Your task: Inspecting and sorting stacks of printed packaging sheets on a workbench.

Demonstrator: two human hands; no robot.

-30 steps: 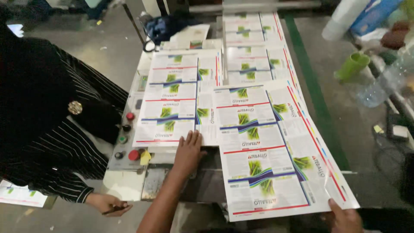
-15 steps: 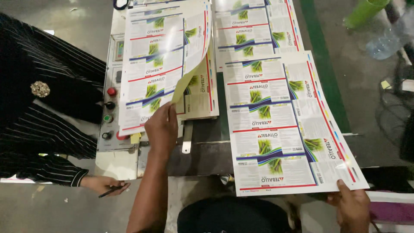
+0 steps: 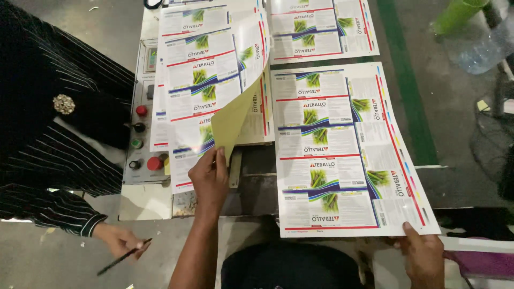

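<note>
Left hand (image 3: 210,179) pinches lifted corner of printed sheet (image 3: 214,80), plain back curling up beyond fingers. Right hand (image 3: 425,257) grips near edge of second printed sheet (image 3: 342,155). Risk: sharp curl could crease sheet; control panel (image 3: 142,134) buttons lie just left.

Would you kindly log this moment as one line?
left hand: lifting corner of left sheet | right hand: holding edge of right sheet | co-worker's hand: holds pen
</note>
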